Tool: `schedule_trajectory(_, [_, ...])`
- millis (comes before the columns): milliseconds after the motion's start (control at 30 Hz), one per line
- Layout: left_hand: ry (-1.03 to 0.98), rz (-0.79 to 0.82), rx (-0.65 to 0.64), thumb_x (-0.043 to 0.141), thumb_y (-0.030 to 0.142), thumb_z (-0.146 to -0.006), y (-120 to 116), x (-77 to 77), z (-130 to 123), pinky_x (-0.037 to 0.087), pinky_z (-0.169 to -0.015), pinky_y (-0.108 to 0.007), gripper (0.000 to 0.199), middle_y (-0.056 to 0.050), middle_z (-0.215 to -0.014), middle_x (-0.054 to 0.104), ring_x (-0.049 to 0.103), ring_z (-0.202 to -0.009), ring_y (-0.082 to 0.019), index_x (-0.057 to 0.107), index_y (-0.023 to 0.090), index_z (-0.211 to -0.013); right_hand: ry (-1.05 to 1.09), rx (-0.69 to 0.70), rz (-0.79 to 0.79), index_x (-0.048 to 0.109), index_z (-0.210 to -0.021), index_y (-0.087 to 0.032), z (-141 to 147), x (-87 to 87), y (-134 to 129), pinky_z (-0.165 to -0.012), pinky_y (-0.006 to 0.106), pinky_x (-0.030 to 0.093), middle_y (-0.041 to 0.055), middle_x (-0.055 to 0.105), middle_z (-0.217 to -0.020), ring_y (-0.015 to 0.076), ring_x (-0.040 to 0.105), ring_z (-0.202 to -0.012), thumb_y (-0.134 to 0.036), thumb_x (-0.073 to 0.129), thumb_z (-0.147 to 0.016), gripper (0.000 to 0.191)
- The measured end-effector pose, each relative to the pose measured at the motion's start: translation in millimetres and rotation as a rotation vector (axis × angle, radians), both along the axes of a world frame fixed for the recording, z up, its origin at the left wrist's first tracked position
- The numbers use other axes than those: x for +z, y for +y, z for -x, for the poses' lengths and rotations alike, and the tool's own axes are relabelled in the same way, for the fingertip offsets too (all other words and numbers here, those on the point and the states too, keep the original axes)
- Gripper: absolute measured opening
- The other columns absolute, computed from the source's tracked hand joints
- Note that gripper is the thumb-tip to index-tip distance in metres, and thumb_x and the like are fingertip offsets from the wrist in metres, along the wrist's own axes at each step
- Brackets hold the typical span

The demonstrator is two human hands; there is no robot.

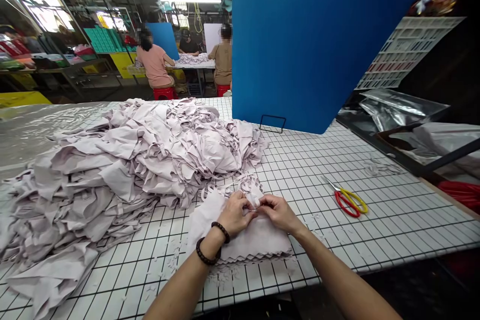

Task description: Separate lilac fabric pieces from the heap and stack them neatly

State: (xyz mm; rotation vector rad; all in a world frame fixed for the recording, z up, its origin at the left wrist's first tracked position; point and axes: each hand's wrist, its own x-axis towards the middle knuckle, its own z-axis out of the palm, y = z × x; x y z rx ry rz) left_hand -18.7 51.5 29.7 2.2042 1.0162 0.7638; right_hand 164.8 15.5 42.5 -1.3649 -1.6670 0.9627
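A stack of pale pinkish-grey cloth pieces (255,240) with zigzag front edges lies on the gridded table (300,170). Above its upper part, my left hand (236,214), with two dark beaded bracelets on the wrist, pinches a pale cloth strip. My right hand (279,214) grips the same strip from the other side, with fingertips pressed together. The fingertips of both hands nearly meet. Just beyond them are loose narrow strips. A large heap of similar cloth (150,150) fills the table's left side.
Scissors with red and yellow handles (350,202) lie to the right. A blue board (311,55) stands behind. Dark trays with plastic bags (401,110) line the right edge. Several people sit at tables in the background.
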Motion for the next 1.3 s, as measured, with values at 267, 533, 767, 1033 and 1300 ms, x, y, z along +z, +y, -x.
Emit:
schedule_trajectory(267, [0.002, 0.008, 0.012, 0.071, 0.028, -0.072, 0.1, -1.2, 0.4, 0.041, -0.079, -0.033, 0.012, -0.004, -0.084, 0.052, 0.048, -0.088, -0.020, 0.063, 0.018, -0.072, -0.078, 0.015, -0.054, 0.066, -0.077, -0.019, 0.2, -0.4, -0.7, -0.070, 0.025, 0.043, 0.0015, 0.062, -0.077, 0.0139, 0.057, -0.074, -0.012, 0.054, -0.076, 0.013])
schedule_trajectory(533, [-0.008, 0.025, 0.015, 0.072, 0.026, -0.071, 0.4, -1.2, -0.3, 0.040, -0.079, -0.033, 0.012, -0.004, -0.084, 0.052, 0.048, -0.087, -0.019, 0.063, 0.018, -0.070, -0.134, 0.044, -0.157, 0.063, -0.074, -0.019, 1.5, 1.3, 0.6, -0.069, 0.026, 0.042, 0.0010, 0.060, -0.073, 0.0140, 0.055, -0.074, -0.009, 0.053, -0.077, 0.015])
schedule_trajectory(767, [-0.001, 0.038, 0.025, 0.074, 0.026, -0.069, -0.3, -0.9, 0.1, 0.040, -0.079, -0.032, 0.014, -0.003, -0.083, 0.053, 0.048, -0.087, -0.019, 0.063, 0.018, -0.069, -0.168, 0.066, -0.211, 0.061, -0.073, -0.020, 3.6, 1.1, 1.8, -0.069, 0.027, 0.042, 0.0008, 0.060, -0.072, 0.0143, 0.054, -0.073, -0.006, 0.052, -0.077, 0.016])
schedule_trajectory(1033, [0.031, 0.007, 0.025, 0.074, 0.032, -0.069, 0.7, -1.0, -0.3, 0.041, -0.075, -0.033, 0.018, -0.004, -0.081, 0.054, 0.048, -0.086, -0.020, 0.063, 0.018, -0.066, -0.355, 0.153, -0.251, 0.061, -0.073, -0.020, 4.1, 9.5, 5.5, -0.067, 0.026, 0.040, 0.0009, 0.063, -0.074, 0.0149, 0.053, -0.075, -0.003, 0.051, -0.075, 0.019])
schedule_trajectory(1300, [0.021, -0.017, 0.053, 0.070, 0.039, -0.072, 1.9, -3.1, 1.3, 0.041, -0.072, -0.033, 0.024, -0.004, -0.079, 0.054, 0.049, -0.083, -0.020, 0.061, 0.018, -0.065, -0.288, -0.011, -0.143, 0.065, -0.070, -0.022, 17.8, 8.5, 6.3, -0.069, 0.027, 0.042, 0.0014, 0.065, -0.074, 0.0163, 0.056, -0.075, -0.012, 0.055, -0.076, 0.015])
